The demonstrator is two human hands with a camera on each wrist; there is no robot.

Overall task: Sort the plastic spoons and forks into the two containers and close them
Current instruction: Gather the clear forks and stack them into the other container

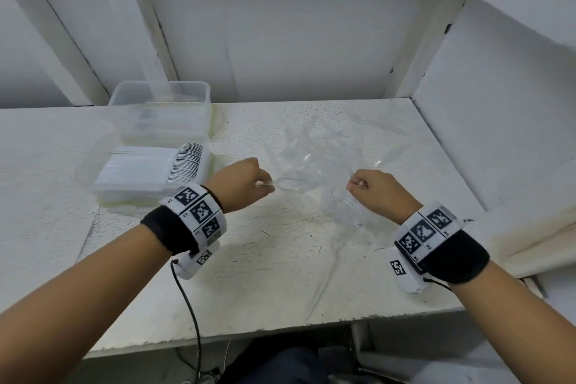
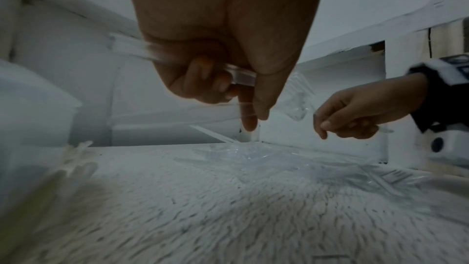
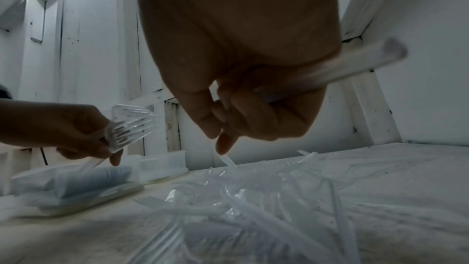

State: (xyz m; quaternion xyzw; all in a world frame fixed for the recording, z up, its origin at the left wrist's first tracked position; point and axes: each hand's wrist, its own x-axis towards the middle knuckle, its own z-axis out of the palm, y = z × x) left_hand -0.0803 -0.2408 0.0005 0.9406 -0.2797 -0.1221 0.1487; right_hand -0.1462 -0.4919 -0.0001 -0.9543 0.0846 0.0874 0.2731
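Your left hand (image 1: 241, 185), at the centre of the head view, grips a bunch of clear forks (image 3: 129, 125), its fingers curled round the handles. Your right hand (image 1: 378, 193), just right of centre, curls round more clear cutlery (image 3: 330, 71) above the loose pile (image 1: 314, 165). Two open containers (image 1: 156, 171) sit left of centre, the nearer holding stacked cutlery.

No words or numbers can be read anywhere; the wristbands (image 1: 199, 215) carry only black-and-white square code markers, their tiny printed labels too blurred to read
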